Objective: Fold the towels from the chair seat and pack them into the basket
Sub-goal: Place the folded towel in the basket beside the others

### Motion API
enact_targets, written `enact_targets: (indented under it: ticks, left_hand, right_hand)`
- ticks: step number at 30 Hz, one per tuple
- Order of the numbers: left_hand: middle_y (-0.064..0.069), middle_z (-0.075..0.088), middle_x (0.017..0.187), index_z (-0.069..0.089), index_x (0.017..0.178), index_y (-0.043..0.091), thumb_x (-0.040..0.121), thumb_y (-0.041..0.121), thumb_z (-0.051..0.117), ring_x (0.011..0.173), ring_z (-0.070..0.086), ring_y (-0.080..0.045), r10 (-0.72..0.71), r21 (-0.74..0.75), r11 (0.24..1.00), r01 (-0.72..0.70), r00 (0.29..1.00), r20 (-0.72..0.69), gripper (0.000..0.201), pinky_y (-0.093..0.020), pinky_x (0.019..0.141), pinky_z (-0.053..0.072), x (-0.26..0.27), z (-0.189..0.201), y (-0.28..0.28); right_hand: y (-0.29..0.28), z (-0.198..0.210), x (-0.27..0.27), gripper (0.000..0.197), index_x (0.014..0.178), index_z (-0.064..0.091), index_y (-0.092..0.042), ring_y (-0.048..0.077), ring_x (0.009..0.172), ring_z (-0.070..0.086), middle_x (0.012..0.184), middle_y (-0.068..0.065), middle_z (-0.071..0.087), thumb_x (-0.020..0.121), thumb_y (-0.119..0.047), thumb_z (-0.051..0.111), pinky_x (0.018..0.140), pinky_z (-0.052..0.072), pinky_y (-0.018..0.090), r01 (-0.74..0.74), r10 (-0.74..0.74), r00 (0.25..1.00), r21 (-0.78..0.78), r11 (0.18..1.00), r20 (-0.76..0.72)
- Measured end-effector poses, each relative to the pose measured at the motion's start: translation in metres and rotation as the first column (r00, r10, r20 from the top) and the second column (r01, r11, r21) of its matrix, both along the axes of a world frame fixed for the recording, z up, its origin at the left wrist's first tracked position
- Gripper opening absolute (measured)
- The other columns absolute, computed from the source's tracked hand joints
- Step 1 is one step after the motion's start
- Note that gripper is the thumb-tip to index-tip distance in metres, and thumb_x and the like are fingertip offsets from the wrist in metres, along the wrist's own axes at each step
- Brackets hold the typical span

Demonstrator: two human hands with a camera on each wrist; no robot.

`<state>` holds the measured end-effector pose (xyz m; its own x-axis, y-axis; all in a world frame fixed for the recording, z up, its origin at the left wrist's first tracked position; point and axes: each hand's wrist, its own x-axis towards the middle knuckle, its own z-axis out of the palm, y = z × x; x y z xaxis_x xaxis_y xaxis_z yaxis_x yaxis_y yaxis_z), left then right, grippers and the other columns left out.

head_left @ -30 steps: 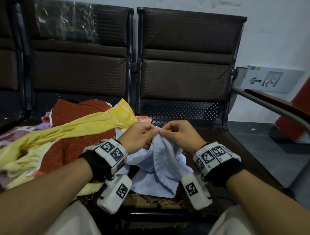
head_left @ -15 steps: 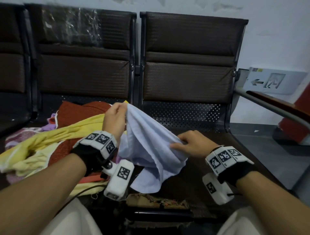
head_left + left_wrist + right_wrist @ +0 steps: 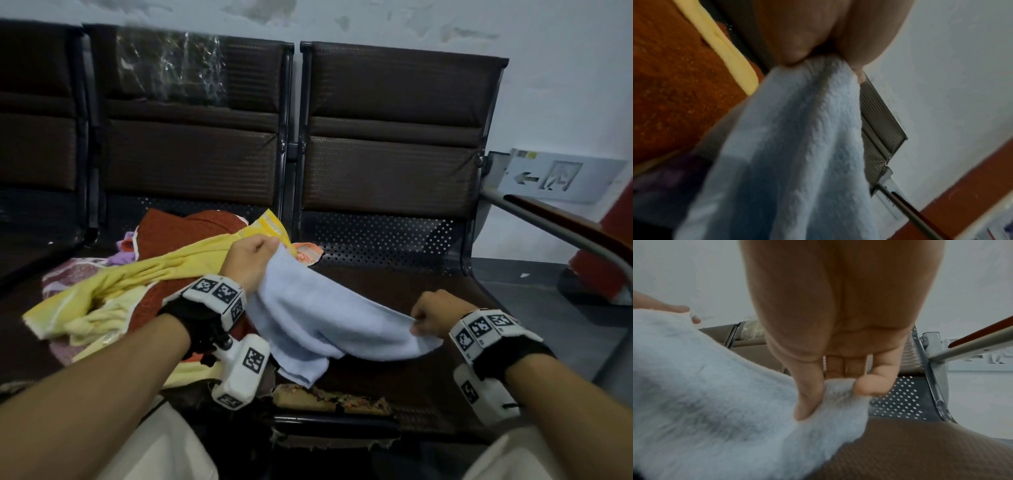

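A light blue towel (image 3: 325,315) stretches between my two hands above the brown chair seat (image 3: 428,284). My left hand (image 3: 255,257) grips one corner near the towel pile; the left wrist view shows the blue towel (image 3: 797,146) bunched between thumb and fingers. My right hand (image 3: 430,313) pinches the opposite corner lower down; the right wrist view shows the thumb and a curled finger clamped on the towel (image 3: 715,402). The towel's lower fold hangs toward the seat's front edge. No basket is in view.
A pile of towels fills the left seat: a yellow towel (image 3: 137,277) over a rust-red towel (image 3: 178,229), with pink and purple cloth beneath. A metal armrest (image 3: 561,233) runs along the right. The seat's front edge (image 3: 329,401) is torn.
My hands started together at the towel's top edge and have spread apart. The left hand rose toward the pile, the right swung right and down, pulling the blue towel out wide.
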<state>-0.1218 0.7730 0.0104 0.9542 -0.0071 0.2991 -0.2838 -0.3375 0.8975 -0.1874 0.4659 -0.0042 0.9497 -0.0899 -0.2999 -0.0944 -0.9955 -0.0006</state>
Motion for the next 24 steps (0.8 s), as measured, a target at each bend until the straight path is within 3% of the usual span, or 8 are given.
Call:
enact_targets:
  ticks: [2,6,8,10,12,15,20,24]
  left_hand:
    - [-0.010,0.069,0.096,0.068,0.094,0.003,0.094,0.018,0.053,0.092,0.060,-0.018,-0.071,0.073,0.995,0.070,0.997,0.004,0.021,-0.029,0.086,0.045,-0.009,0.002,-0.005]
    - [-0.012,0.067,0.088,0.063,0.093,0.006,0.093,0.025,0.055,0.086,0.061,-0.024,-0.164,0.205,0.965,0.165,0.986,-0.018,0.020,-0.038,0.082,0.047,-0.027,0.008,-0.013]
    - [-0.005,0.064,0.084,0.059,0.092,0.006,0.093,0.025,0.054,0.082,0.059,-0.020,-0.222,0.226,0.949,0.220,0.975,-0.017,0.019,-0.035,0.078,0.046,-0.036,0.012,-0.018]
    - [0.001,0.062,0.079,0.056,0.091,0.008,0.095,0.025,0.051,0.078,0.057,-0.016,-0.238,0.272,0.936,0.222,0.971,0.028,0.018,-0.027,0.069,0.043,-0.045,0.018,-0.026]
    - [0.006,0.055,0.073,0.051,0.090,0.011,0.098,0.024,0.045,0.073,0.052,-0.014,-0.178,0.289,0.946,0.148,0.981,0.078,0.016,-0.025,0.063,0.033,-0.050,0.027,-0.033]
    - [0.003,0.054,0.079,0.048,0.093,0.013,0.099,0.025,0.039,0.078,0.049,-0.018,-0.043,0.223,0.975,0.016,0.992,0.118,0.017,-0.026,0.063,0.027,-0.052,0.052,-0.040]
    - [-0.006,0.055,0.095,0.049,0.095,0.013,0.098,0.023,0.039,0.093,0.051,-0.024,0.003,0.068,0.998,-0.013,0.989,0.149,0.015,-0.029,0.074,0.033,-0.051,0.111,-0.039]
    - [-0.016,0.060,0.108,0.055,0.104,0.005,0.096,0.022,0.039,0.099,0.056,-0.029,0.119,-0.127,0.987,-0.103,0.985,0.127,0.025,-0.036,0.080,0.043,-0.054,0.145,-0.028]
  right_hand:
    - [-0.002,0.002,-0.005,0.016,0.097,0.070,-0.026,0.018,0.098,0.061,0.108,-0.001,0.065,0.081,-0.029,0.070,0.088,0.052,0.035,0.039,-0.039,0.999,0.013,0.999,0.008]
    - [-0.003,0.014,-0.014,0.011,0.083,0.071,-0.025,0.016,0.095,0.058,0.094,-0.004,0.059,0.075,-0.028,0.078,0.079,0.049,0.030,0.068,-0.080,0.973,0.060,0.996,0.215]
    - [-0.002,0.015,-0.016,0.013,0.086,0.070,-0.021,0.018,0.102,0.047,0.097,-0.002,0.046,0.078,-0.032,0.074,0.085,0.046,0.033,0.034,-0.037,0.951,0.015,0.999,0.307]
    - [0.002,0.018,-0.019,0.015,0.082,0.065,-0.018,0.023,0.106,0.047,0.099,0.003,0.046,0.082,-0.032,0.070,0.090,0.046,0.037,0.016,-0.035,0.934,0.057,0.998,0.355]
    - [0.007,0.025,-0.021,0.016,0.077,0.056,-0.016,0.028,0.097,0.055,0.091,0.008,0.055,0.085,-0.027,0.065,0.079,0.046,0.036,0.047,-0.140,0.897,0.226,0.973,0.419]
    - [0.011,0.047,-0.024,0.019,0.074,0.051,-0.015,0.026,0.079,0.053,0.075,0.004,0.055,0.088,-0.023,0.061,0.066,0.035,0.030,0.075,-0.330,0.799,0.460,0.884,0.503]
    - [0.013,0.106,-0.031,0.011,0.076,0.062,-0.017,0.018,0.078,0.055,0.077,0.000,0.060,0.084,-0.024,0.068,0.069,0.036,0.023,-0.017,-0.480,0.625,0.625,0.780,0.616]
    - [0.021,0.158,-0.040,0.006,0.078,0.066,-0.021,0.014,0.079,0.060,0.078,-0.002,0.065,0.081,-0.026,0.069,0.072,0.041,0.023,-0.168,-0.572,0.485,0.712,0.681,0.662]
